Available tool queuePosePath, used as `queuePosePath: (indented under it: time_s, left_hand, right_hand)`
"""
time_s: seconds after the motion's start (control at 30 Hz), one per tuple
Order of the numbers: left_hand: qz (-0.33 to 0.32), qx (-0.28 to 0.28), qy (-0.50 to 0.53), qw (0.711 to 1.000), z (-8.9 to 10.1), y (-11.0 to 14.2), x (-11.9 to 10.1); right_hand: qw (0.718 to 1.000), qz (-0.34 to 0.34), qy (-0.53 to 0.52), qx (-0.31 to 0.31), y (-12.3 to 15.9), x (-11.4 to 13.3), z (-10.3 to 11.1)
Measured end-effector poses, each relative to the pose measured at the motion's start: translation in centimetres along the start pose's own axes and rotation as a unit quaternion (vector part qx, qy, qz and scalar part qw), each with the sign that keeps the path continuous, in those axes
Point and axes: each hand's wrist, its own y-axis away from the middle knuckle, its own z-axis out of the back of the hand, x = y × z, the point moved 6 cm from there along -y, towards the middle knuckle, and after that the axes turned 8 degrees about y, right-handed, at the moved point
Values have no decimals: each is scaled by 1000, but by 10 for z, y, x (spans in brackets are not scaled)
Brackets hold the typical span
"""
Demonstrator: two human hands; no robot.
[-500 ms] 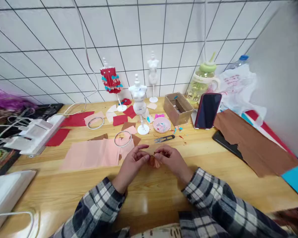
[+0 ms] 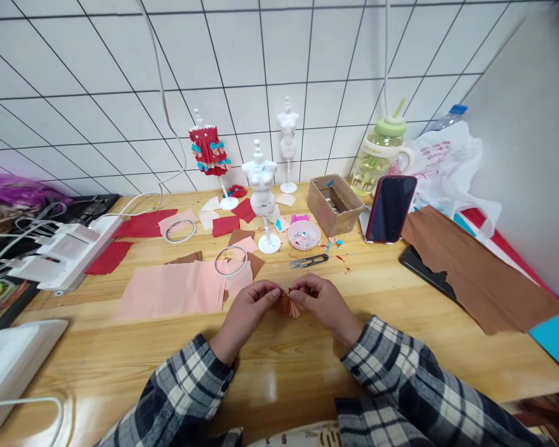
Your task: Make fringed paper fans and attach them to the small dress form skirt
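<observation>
A small fan of pleated brown paper (image 2: 292, 307) is held between my two hands, low over the wooden table. My left hand (image 2: 254, 308) pinches its upper left edge between thumb and forefinger. On the other side, my right hand (image 2: 324, 304) has thumb and fingers closed on its gathered top. The pleats spread downward beneath the fingertips. Just beyond my hands lie thread snips (image 2: 309, 261) and a pink dish (image 2: 304, 234) of small shiny bits. A silver ring (image 2: 231, 261) rests on pink sheets (image 2: 172, 288) left of them.
Three white mannequin stands, one (image 2: 211, 150) in a red ruffled dress, stand toward the tiled wall. Right of them are a cardboard box (image 2: 337, 217), a phone (image 2: 391, 209), a green-lidded bottle (image 2: 381, 152) and a brown sheet (image 2: 484, 273). A power strip (image 2: 81, 254) lies at left.
My left forefinger and other fingers have curled in closer to the brown paper fan. The right hand stays nearly where it was, still gripping it.
</observation>
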Motion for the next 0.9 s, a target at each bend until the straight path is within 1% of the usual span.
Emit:
queuePosePath:
  time_s: [0.1, 0.2, 0.27, 0.37, 0.43, 0.47, 0.5, 0.57, 0.63, 0.7, 0.77, 0.8, 0.83, 0.9]
  left_hand:
    - [-8, -19, 22, 1000, 3, 0, 1]
    - [-2, 7, 4, 1000, -2, 1, 2]
    - [-4, 27, -5, 1000, -6, 2, 2]
    - [-14, 35, -26, 999, -8, 4, 1]
    - [-28, 23, -35, 999, -6, 5, -1]
    - [-37, 16, -32, 999, -4, 5, -3]
    - [-49, 10, -24, 998, -3, 6, -6]
    - [-70, 8, -1, 997, -1, 7, -9]
    - [-73, 20, 6, 997, -3, 7, -10]
    - [-64, 23, -10, 998, -4, 6, -8]
    - [-56, 12, -39, 998, -4, 6, -7]
    - [-58, 2, -55, 997, -3, 6, -8]
    - [-65, -4, -76, 995, -2, 6, -9]
    - [-88, -3, -133, 987, -2, 7, -15]
  right_hand:
    - [1000, 6, 24, 14, 2, 3, 0]
    - [999, 40, 33, 7, 4, 12, 6]
    - [996, 67, 52, 13, 6, 19, 9]
    - [986, 94, 130, 40, 7, 25, 8]
    - [979, 86, 176, 51, 6, 24, 6]
    - [980, 75, 175, 51, 5, 23, 6]
    - [986, 59, 150, 48, 4, 20, 6]
    - [998, 19, 56, 34, 2, 13, 5]
    - [999, -15, -34, 20, 1, 6, 3]
    - [996, -40, -74, 17, 1, 2, 0]
    - [995, -50, -77, 25, 2, 1, -2]
    - [996, -45, -68, 35, 2, 2, -2]
    - [997, -34, -50, 42, 2, 4, -1]
    - [999, 3, 18, 45, 2, 9, 2]
